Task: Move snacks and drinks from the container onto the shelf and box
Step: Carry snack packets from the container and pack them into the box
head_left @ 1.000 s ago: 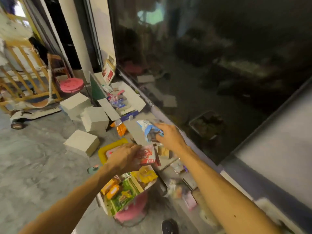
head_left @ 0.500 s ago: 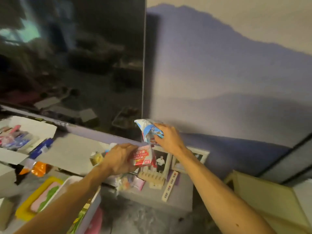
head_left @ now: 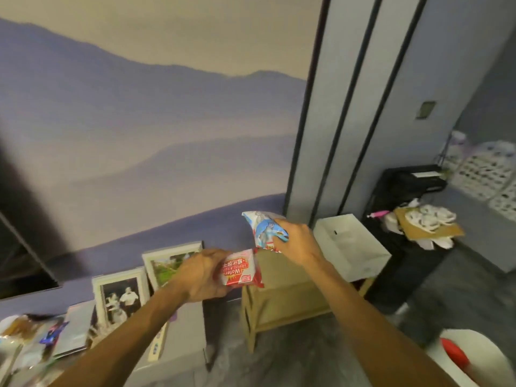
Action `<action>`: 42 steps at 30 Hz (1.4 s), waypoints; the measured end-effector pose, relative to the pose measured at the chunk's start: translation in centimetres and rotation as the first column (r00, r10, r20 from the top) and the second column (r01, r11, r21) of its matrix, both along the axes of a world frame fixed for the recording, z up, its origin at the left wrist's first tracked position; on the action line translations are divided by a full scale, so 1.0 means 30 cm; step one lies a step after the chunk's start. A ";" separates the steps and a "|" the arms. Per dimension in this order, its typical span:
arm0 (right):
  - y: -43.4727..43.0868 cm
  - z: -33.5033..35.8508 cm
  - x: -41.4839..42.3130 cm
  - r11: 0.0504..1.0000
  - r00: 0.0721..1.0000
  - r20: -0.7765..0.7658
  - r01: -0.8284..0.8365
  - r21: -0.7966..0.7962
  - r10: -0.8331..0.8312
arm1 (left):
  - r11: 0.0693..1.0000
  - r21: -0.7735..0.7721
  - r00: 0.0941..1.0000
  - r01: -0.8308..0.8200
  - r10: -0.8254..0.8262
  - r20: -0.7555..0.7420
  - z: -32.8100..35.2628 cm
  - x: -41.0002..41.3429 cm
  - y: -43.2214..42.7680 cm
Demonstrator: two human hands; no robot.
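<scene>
At lower left, two framed photos [head_left: 145, 277] are leaned against the wall. At centre, a red wafer packet [head_left: 240, 270] is gripped by the left hand [head_left: 202, 275]; a blue-white snack bag [head_left: 264, 229] is clenched in the right hand [head_left: 298, 243], above a wooden stool [head_left: 282, 296]. A white box [head_left: 351, 245] sits just right; open floor lies below.

Before me, a mountain mural wall [head_left: 139, 121] in hazy purple. Two white-framed photographs [head_left: 122, 294] lean against its foot. Right of that wall, a black wire rack [head_left: 405, 191] holds cardboard [head_left: 430, 227].
</scene>
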State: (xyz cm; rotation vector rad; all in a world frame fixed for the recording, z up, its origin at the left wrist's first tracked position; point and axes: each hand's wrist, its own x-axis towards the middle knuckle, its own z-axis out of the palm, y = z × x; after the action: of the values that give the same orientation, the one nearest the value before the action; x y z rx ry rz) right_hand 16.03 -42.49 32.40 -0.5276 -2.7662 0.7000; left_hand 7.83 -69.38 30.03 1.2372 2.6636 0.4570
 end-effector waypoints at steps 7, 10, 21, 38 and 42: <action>0.472 -0.044 0.273 0.977 0.978 -0.018 0.208 -0.036 -0.209 | 0.982 -0.013 0.981 0.189 -0.188 0.043 -0.024 0.070 0.538; 0.615 -0.028 0.354 0.948 0.954 -0.081 0.274 -0.163 -0.289 | 0.962 -0.028 0.963 0.270 -0.270 0.010 -0.030 0.063 0.750; 1.239 -0.188 0.266 0.916 0.918 0.026 0.396 -0.062 -0.396 | 0.935 0.039 0.935 0.353 -0.354 0.004 -0.132 -0.170 1.431; 1.867 -0.481 -0.050 0.973 0.981 0.141 0.158 -0.169 -0.135 | 0.967 -0.013 0.910 -0.256 0.245 0.335 -0.362 -0.330 2.033; 1.998 -0.648 -0.137 0.966 0.989 0.147 0.022 -0.258 0.016 | 0.836 -0.139 0.717 -0.531 0.530 0.453 -0.484 -0.300 2.148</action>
State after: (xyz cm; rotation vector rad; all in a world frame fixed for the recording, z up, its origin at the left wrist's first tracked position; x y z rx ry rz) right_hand 11.91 17.46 12.96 -0.6594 -2.8233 1.0732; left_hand -1.19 -4.94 15.52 0.2482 2.5166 0.7282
